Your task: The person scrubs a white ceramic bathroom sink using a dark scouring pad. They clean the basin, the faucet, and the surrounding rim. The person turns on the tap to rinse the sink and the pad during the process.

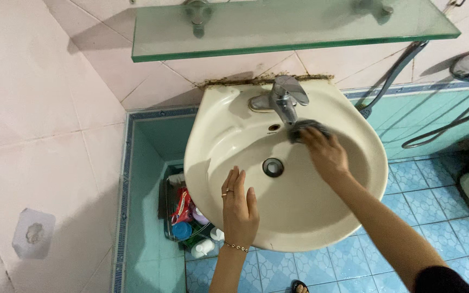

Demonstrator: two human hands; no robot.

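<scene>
— Scrubber (308,130) position? Which hand?
— Dark pad under the tap (283,97), against the sink (354,141) back wall; right hand (327,154) curled around it, pressing.
— Left hand (239,203)?
— Flat, fingers together, resting on the front of the bowl; drain (273,167) just beyond; basket (177,217) of bottles on the floor below.

The cream ceramic wash basin (299,222) hangs below the green glass shelf (299,32). The chrome lever tap (283,100) sits at the basin's back rim, the round metal drain (273,167) in its bowl, and the wire rack of bottles (188,217) under its left side.
</scene>
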